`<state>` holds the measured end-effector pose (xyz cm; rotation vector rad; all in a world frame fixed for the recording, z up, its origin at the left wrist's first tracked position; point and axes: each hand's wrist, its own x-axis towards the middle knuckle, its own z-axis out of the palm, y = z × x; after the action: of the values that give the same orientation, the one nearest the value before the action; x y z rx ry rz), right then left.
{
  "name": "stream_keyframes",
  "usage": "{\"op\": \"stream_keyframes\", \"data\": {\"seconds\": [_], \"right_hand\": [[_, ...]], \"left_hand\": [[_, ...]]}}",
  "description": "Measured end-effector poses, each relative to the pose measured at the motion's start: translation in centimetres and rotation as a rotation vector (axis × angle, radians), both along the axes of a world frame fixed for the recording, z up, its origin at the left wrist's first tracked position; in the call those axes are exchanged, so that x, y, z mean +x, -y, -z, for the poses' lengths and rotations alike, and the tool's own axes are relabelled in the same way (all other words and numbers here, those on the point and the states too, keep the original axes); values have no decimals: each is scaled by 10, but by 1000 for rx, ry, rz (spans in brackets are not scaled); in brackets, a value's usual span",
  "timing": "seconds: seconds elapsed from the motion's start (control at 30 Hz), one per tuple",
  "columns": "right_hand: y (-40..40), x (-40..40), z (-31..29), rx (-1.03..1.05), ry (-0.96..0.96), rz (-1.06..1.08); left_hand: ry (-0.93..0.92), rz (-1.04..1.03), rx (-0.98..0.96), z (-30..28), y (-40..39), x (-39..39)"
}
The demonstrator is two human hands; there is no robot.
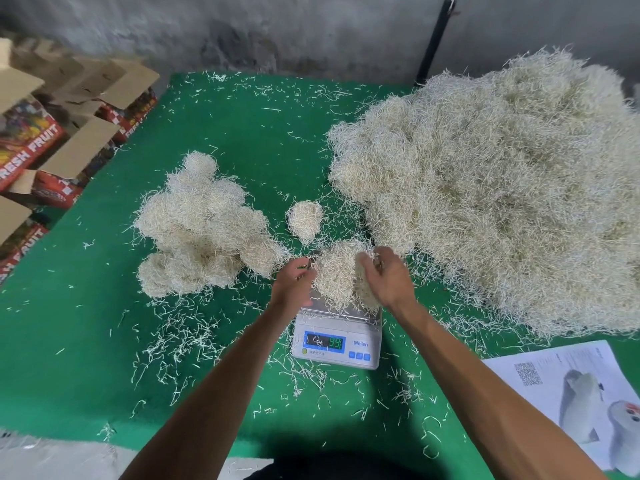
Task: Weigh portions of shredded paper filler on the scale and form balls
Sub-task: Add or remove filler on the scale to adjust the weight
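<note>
I see both hands on the portion on the scale. The small white digital scale with blue buttons (337,336) sits near the middle of the green felt-covered surface (239,133), toward its near edge, display lit, digits too blurred to read reliably. A loose cream-coloured clump of shredded paper filler (337,271) lies on the scale's platform. My left hand (294,282) touches the clump's left side, fingers (304,265) loosely curled against it; can't tell if they pinch strands. My right hand (388,275) cups the clump's right side, fingers (363,259) spread and pressed into the paper. One small formed ball of shredded paper (305,218) lies just beyond the scale. A heap of finished paper balls (204,226) sits left of the scale. The big bulk pile of shredded paper (502,188) fills the surface's right side. Printed white sheets with a QR code (575,393) lie at the near right corner. Red "FRESH FRUIT" cardboard boxes (52,133) are stacked off the left edge. Stray strands lie all over the surface.
</note>
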<state>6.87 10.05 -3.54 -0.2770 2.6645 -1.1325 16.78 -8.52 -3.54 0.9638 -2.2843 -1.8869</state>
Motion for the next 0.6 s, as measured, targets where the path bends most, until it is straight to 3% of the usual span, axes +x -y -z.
{"op": "stream_keyframes", "data": {"seconds": [0.17, 0.37, 0.43, 0.5, 0.57, 0.6], "right_hand": [[48, 31, 3, -88, 91, -242], [81, 68, -12, -313, -409, -471], [90, 64, -23, -241, -541, -459], [93, 52, -32, -143, -463, -356], [88, 42, -43, -118, -344, -294], [87, 40, -48, -136, -318, -242]], "left_hand": [[32, 127, -11, -10, -22, -4], [-48, -52, 208, -17, 1, 4], [-75, 21, 65, -24, 4, 8], [-97, 143, 89, -34, -4, 8], [6, 205, 7, -35, -4, 2], [-8, 219, -127, -37, -4, 3]]}}
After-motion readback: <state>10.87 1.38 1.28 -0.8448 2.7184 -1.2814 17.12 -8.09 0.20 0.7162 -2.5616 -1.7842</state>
